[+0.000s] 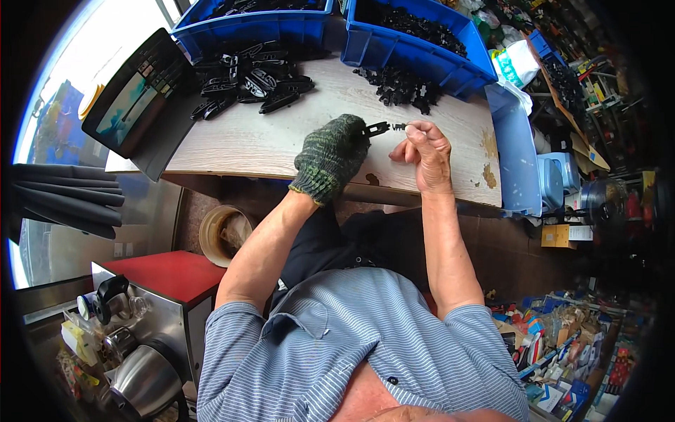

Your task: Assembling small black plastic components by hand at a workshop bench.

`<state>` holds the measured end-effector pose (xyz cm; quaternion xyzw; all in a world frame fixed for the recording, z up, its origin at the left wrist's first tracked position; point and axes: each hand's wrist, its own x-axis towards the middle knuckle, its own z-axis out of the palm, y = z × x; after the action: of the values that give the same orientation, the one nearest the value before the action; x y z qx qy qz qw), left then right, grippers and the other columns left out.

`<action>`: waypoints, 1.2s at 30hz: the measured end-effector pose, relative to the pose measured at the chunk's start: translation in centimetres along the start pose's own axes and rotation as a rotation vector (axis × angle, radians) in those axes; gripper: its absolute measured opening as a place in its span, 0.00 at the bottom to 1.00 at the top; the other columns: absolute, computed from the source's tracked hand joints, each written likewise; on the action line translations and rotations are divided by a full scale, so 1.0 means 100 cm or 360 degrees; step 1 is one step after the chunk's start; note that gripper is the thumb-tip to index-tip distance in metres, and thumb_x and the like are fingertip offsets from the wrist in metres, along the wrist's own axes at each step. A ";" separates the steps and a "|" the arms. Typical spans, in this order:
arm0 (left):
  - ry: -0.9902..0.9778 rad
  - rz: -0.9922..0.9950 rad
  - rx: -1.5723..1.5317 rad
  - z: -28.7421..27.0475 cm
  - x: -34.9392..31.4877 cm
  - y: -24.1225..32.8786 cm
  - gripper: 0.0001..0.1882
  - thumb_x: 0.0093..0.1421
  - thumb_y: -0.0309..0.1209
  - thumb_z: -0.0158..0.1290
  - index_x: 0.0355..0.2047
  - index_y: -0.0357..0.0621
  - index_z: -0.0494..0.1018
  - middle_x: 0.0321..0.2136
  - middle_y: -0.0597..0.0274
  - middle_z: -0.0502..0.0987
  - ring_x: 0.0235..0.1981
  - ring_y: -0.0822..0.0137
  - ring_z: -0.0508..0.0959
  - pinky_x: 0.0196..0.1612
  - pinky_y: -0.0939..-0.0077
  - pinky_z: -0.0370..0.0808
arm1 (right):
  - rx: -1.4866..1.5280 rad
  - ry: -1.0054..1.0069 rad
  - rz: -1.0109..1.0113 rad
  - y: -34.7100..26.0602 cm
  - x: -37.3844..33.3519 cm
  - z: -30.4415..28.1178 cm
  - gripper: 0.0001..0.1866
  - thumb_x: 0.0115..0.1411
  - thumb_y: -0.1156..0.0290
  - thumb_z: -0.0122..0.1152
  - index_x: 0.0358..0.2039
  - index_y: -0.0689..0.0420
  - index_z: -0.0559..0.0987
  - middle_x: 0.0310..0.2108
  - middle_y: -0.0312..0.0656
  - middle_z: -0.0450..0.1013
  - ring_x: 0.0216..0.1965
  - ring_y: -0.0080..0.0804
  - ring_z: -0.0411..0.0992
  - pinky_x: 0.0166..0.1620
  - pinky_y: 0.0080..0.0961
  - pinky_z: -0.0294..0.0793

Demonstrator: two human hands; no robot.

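My left hand [330,158], in a dark green knitted glove, is closed around a long black plastic part [379,129]. The part's slotted end sticks out of the fist to the right. With thumb and finger, my bare right hand [430,158] pinches a small black zigzag-shaped plastic piece [399,127]. A narrow gap seems to separate that piece from the slotted end. Both hands are over the front of a pale wood-grain table [242,148]. Beyond the left hand lies a heap of long black parts [249,81]; beyond the right, a heap of small black pieces [401,88].
Two blue crates of black parts, one left [260,29] and one right [429,62], line the table's back. A tablet [133,116] leans at the left. Below stand a bucket [209,239] and a red-topped cabinet [165,271]. A blue bin [519,165] borders the table's right side.
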<state>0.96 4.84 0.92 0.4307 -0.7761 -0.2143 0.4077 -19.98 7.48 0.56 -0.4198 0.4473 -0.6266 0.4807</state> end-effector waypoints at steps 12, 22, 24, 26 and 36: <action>-0.0486 -0.0662 -0.1322 0.016 0.014 0.022 0.13 0.60 0.30 0.61 0.44 0.40 0.78 0.34 0.61 0.82 0.32 0.74 0.80 0.32 0.76 0.79 | -0.0016 -0.0034 0.0085 -0.009 -0.004 -0.001 0.08 0.57 0.70 0.71 0.35 0.57 0.84 0.20 0.29 0.74 0.21 0.17 0.70 0.31 0.17 0.76; -0.0526 -0.0797 -0.1382 0.013 0.016 0.022 0.15 0.61 0.30 0.60 0.47 0.41 0.77 0.36 0.64 0.81 0.33 0.74 0.80 0.33 0.78 0.80 | -0.0001 -0.0083 0.0104 -0.007 -0.003 -0.002 0.08 0.56 0.71 0.72 0.36 0.57 0.83 0.21 0.28 0.76 0.21 0.14 0.70 0.30 0.12 0.69; -0.0502 -0.0712 -0.1386 0.015 0.017 0.019 0.14 0.61 0.30 0.60 0.47 0.40 0.77 0.35 0.63 0.81 0.33 0.73 0.80 0.33 0.78 0.80 | -0.0020 -0.0092 0.0097 -0.006 -0.001 -0.002 0.08 0.56 0.72 0.72 0.35 0.57 0.83 0.22 0.29 0.77 0.21 0.14 0.70 0.30 0.13 0.70; -0.0504 -0.0738 -0.1407 0.014 0.018 0.020 0.14 0.61 0.31 0.60 0.46 0.39 0.77 0.35 0.62 0.81 0.32 0.73 0.80 0.32 0.78 0.79 | -0.0040 -0.0099 0.0089 -0.007 -0.002 -0.003 0.07 0.57 0.72 0.72 0.35 0.57 0.83 0.22 0.29 0.77 0.21 0.15 0.70 0.30 0.14 0.71; -0.0454 -0.0937 -0.1507 0.019 0.026 0.017 0.14 0.63 0.37 0.59 0.39 0.37 0.78 0.25 0.62 0.79 0.24 0.72 0.78 0.26 0.78 0.75 | 0.0008 -0.0060 0.0188 -0.009 -0.003 0.000 0.07 0.58 0.71 0.72 0.35 0.57 0.82 0.22 0.30 0.76 0.22 0.16 0.73 0.30 0.17 0.75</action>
<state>-2.22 3.55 2.18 0.3660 -0.4904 -0.6987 0.3706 -20.13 7.91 1.36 -0.4032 0.4605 -0.5902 0.5263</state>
